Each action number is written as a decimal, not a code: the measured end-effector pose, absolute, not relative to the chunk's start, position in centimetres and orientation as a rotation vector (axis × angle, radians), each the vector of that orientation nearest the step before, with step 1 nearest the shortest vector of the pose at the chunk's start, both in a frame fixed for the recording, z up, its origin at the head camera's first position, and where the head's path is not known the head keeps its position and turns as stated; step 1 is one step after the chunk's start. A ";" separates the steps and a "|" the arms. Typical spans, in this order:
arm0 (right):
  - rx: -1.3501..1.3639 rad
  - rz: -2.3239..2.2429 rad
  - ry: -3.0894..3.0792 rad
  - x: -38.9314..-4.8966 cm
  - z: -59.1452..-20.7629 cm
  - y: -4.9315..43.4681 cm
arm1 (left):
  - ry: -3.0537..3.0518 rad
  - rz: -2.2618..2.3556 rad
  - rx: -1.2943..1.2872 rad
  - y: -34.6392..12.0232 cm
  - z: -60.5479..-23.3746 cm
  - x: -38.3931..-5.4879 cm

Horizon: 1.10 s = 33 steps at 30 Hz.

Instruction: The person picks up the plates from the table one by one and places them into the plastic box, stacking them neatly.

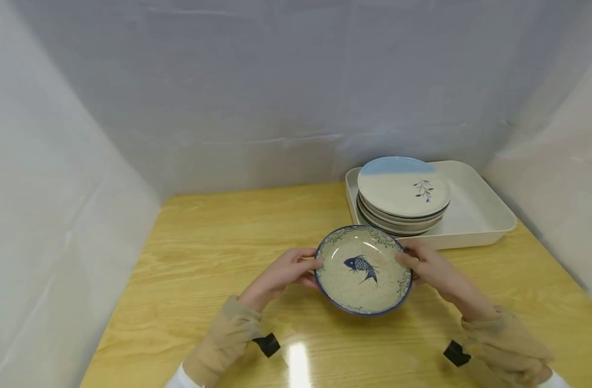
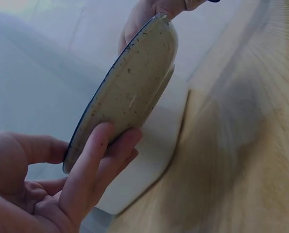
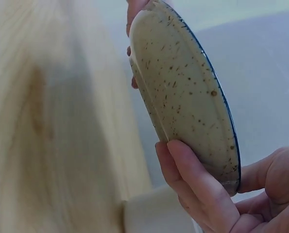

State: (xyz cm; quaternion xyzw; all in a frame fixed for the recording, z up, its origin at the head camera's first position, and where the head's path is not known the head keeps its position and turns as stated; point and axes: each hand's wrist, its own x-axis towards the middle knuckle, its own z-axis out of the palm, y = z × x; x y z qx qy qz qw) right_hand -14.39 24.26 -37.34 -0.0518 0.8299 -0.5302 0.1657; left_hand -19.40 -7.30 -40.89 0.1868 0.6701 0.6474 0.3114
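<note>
Both hands hold a shallow bowl (image 1: 361,293) with a blue rim and a blue fish painted in its middle. My left hand (image 1: 287,270) grips its left edge, thumb over the rim and fingers beneath. On the opposite edge, my right hand (image 1: 429,269) pinches the rim in the same way. The wrist views show the bowl's speckled underside (image 2: 129,82) raised off the table, with fingers (image 3: 193,170) pressed against it. Just behind it, a stack of plates (image 1: 402,191) sits in the left part of a white tray (image 1: 475,237); the top plate has a blue band and a leaf sprig.
The wooden table (image 1: 218,231) extends left and forward of the bowl. Pale sheeting walls (image 1: 257,97) enclose the back and both sides. The tray stands near the back right, close to the right wall (image 1: 567,145).
</note>
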 end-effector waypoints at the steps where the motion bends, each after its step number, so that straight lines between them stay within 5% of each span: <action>1: -0.140 -1.511 2.365 -14.3 -37.6 24.0 | 1.766 1.714 0.482 -7.5 -41.1 -19.3; 20: -0.060 -1.758 2.259 -13.4 -37.6 23.6 | 1.795 1.854 0.290 -8.8 -39.3 -20.5; 33: -0.102 -1.804 2.276 -12.3 -37.0 24.9 | 1.742 2.038 0.205 -2.0 -33.5 -25.1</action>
